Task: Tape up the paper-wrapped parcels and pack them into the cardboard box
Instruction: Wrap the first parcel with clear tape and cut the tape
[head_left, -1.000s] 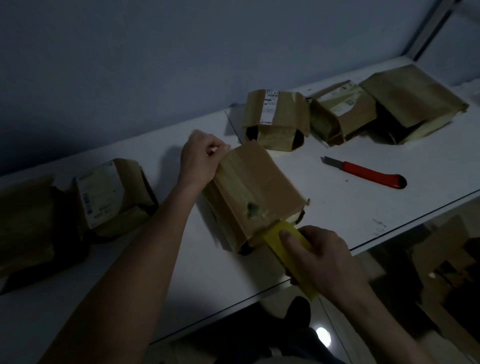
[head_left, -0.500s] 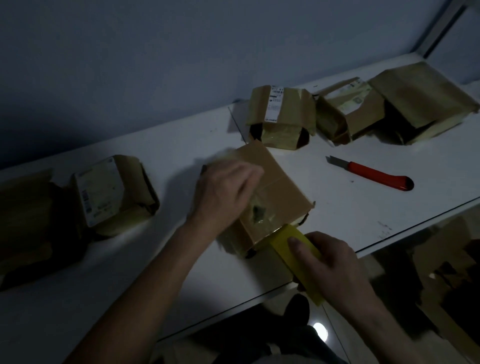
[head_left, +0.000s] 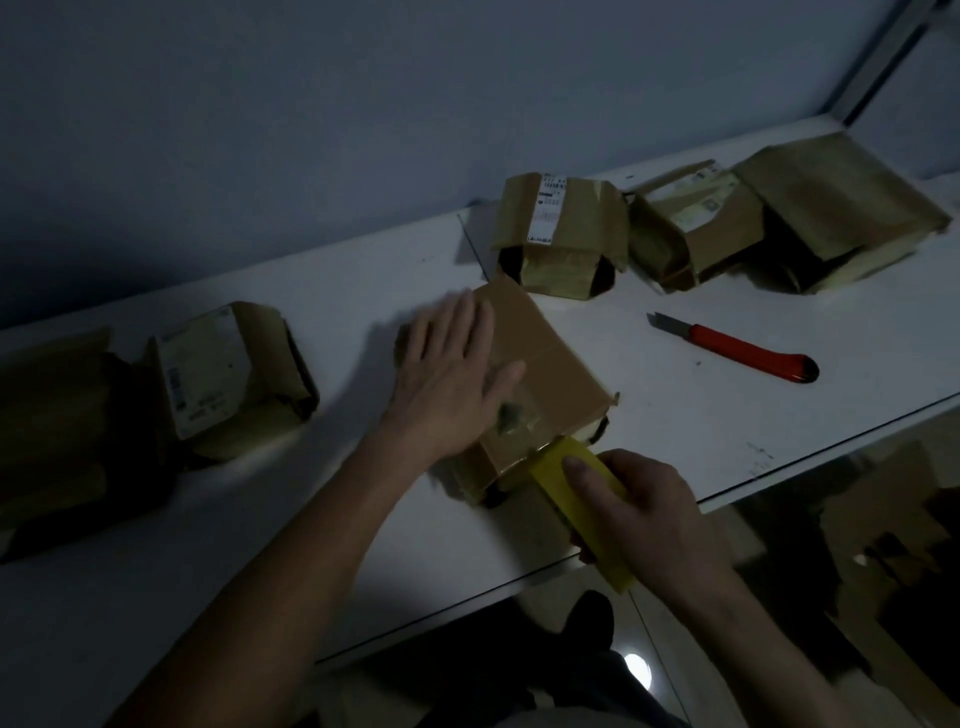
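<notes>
A brown paper-wrapped parcel (head_left: 545, 364) lies on the white table (head_left: 363, 545) in front of me. My left hand (head_left: 447, 379) rests flat on its top, fingers spread. My right hand (head_left: 649, 509) grips a yellow tape dispenser (head_left: 576, 483), whose front end touches the parcel's near edge. More wrapped parcels lie around: one with a white label at the left (head_left: 228, 379), a darker one at the far left (head_left: 57, 431), one behind (head_left: 561, 234), two at the back right (head_left: 691, 228) (head_left: 841, 208).
A red-handled utility knife (head_left: 737, 349) lies on the table to the right, blade out, pointing left. The table's front edge runs close under my right hand. A grey wall stands behind the table. Brown cardboard (head_left: 883, 509) shows dimly on the floor at the right.
My left hand left the parcel's far end and moved onto its top, where it now lies flat with fingers spread. The right hand and dispenser stayed at the near edge.
</notes>
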